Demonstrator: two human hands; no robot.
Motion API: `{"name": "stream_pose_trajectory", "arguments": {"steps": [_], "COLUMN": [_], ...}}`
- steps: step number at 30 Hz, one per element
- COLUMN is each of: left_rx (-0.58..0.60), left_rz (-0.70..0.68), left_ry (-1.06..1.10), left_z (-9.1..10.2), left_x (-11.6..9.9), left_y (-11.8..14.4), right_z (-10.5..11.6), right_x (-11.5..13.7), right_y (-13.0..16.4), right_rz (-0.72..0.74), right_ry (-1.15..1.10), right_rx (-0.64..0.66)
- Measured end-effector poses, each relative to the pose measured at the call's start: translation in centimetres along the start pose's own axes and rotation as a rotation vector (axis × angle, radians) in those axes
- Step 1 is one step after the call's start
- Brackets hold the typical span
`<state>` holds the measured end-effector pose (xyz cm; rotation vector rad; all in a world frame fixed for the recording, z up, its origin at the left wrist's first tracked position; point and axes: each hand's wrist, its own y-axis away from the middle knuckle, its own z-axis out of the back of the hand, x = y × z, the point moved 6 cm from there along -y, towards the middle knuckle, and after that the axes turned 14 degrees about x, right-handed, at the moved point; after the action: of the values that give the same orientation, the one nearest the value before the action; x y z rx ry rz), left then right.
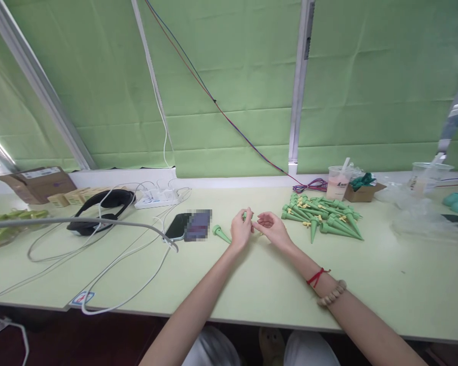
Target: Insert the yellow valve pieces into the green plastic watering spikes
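My left hand (241, 230) is closed around a small green plastic piece (245, 215) that looks like part of a plant watering spike; most of it is hidden by the fingers. My right hand (272, 227) is right beside it, fingers curled, with thumb and fingertip brought together against the left hand. What that pinch holds, if anything, is too small to make out. Just left of my left hand, a green watering spike (221, 233) lies on the table, its tip hidden behind the hand. Farther right is a pile of green spikes (341, 226) with small yellow parts among them.
Two phones (178, 226) lie left of the hands, beside white cables, a power strip (156, 198) and black headphones (110, 198). Behind the pile stand a drink cup (336, 183) and a small cardboard box (362, 193). Clear plastic bags (416, 213) lie farther right.
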<state>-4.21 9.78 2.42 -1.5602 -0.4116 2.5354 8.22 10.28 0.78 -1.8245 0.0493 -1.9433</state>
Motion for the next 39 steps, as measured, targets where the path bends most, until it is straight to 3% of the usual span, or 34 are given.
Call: {"name": "stream_pose_trajectory", "arguments": {"steps": [21,39], "left_rx": [-0.028,-0.033], "left_rz": [0.036,0.016], "left_ry": [0.044,0.034], "left_z": [0.37,0.68], "left_x": [-0.04,-0.49], "left_y": [-0.05,-0.01], "right_z": [-0.42,-0.59], "right_x": [-0.09,-0.14], "right_y": [-0.09,-0.02], "right_rz": [-0.033,-0.068], "right_ry": [-0.056,-0.059], "right_rx": [0.133,0.145]}}
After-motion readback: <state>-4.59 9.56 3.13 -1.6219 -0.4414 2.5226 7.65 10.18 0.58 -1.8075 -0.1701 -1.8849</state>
